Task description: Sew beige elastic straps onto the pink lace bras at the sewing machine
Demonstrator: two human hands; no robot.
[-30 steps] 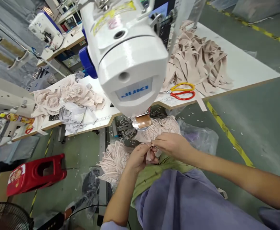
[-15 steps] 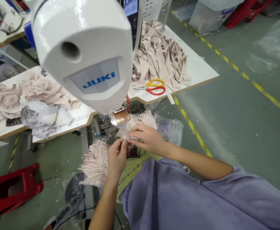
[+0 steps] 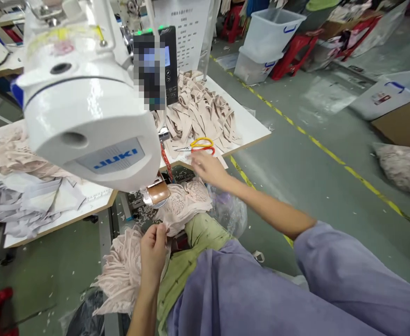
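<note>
My left hand is closed in a pinch on the edge of a pale pink lace bra, which lies below the needle area of a white JUKI sewing machine. Reaching over the table's front edge, my right hand has its fingers loosely apart, somewhat blurred. Just beyond them are the scissors, with one yellow and one red handle, lying on the table. Behind these spreads a heap of beige fabric strips. Whether my right fingertips touch a strip is unclear.
A bunch of pink lace pieces hangs left of my left hand. Grey-white fabric lies on the left table part. A control panel stands behind the machine head. Plastic bins and a red stool stand on the floor.
My right hand has left the bra edge and moved forward to the scissors and strips. My left hand still pinches the bra. The view has shifted right and tilted up.
</note>
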